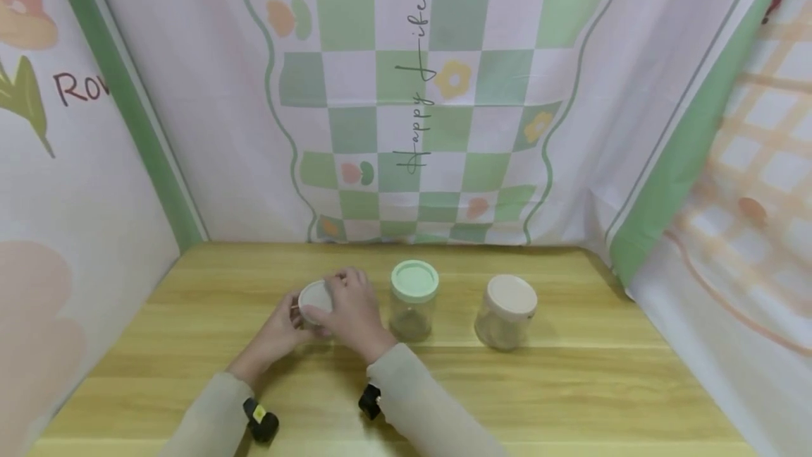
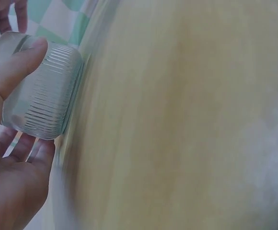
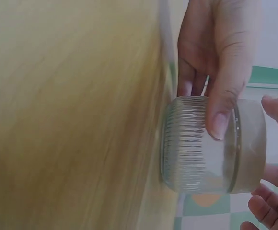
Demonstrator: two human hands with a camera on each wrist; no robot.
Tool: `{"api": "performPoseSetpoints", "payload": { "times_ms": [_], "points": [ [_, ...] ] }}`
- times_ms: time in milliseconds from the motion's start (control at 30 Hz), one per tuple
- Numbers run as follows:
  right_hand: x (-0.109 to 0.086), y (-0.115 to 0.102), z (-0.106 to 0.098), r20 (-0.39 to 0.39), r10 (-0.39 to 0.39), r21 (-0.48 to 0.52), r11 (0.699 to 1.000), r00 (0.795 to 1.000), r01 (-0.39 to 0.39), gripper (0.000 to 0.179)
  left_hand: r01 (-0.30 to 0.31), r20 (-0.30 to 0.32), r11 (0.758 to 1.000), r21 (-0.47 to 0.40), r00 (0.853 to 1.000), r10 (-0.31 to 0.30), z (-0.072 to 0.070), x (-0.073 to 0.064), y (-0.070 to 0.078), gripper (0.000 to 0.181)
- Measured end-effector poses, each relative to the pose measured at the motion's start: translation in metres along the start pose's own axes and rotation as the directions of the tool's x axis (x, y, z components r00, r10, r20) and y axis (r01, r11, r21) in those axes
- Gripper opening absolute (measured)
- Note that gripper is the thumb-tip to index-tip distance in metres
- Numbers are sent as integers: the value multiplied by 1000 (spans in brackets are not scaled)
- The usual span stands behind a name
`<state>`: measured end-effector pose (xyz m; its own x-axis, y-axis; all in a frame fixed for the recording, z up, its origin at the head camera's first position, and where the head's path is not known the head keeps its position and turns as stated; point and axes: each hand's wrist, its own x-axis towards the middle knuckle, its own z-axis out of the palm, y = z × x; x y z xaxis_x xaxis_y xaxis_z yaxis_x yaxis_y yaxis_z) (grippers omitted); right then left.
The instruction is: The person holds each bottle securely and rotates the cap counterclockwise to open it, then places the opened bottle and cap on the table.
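Observation:
A ribbed clear jar [image 3: 187, 158] with a pale greyish lid [image 1: 314, 295] stands on the left part of the table. My left hand [image 1: 279, 337] grips the jar's body, its thumb across the clear wall and the fingers around the other side, as the left wrist view shows. From above, my right hand [image 1: 355, 312] holds the lid by its rim, thumb on the near side and fingers on the far side. In the right wrist view the lid [image 3: 252, 148] sits over the jar's mouth, with the right fingertips at its edge.
Just right of the hands stands a clear jar with a mint green lid [image 1: 415, 281]. Farther right is another clear jar with a pale pink lid [image 1: 511, 296]. The wooden table [image 1: 571, 386] meets a checked curtain [image 1: 457, 125] at the back.

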<state>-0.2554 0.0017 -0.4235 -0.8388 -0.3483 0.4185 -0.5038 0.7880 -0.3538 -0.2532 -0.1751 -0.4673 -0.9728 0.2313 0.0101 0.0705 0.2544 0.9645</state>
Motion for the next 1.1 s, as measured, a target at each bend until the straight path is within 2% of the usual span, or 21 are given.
{"api": "performPoseSetpoints", "payload": {
  "times_ms": [200, 567, 800, 1100],
  "points": [
    [2, -4, 5, 19, 0, -73, 997, 1000, 1, 70, 3, -4, 1000, -4, 1000, -3, 0, -3, 1, 87],
    [4, -5, 6, 51, -6, -78, 997, 999, 10, 68, -16, 9, 1000, -8, 1000, 16, -1, -2, 0, 85],
    [3, -1, 7, 64, 10, 37, 999, 998, -12, 66, -11, 28, 1000, -18, 1000, 11, 0, -2, -1, 82],
    [5, 4, 8, 82, 13, 158, 987, 997, -26, 65, -13, 54, 1000, -27, 998, 15, -2, -2, -3, 85]
  ]
}}
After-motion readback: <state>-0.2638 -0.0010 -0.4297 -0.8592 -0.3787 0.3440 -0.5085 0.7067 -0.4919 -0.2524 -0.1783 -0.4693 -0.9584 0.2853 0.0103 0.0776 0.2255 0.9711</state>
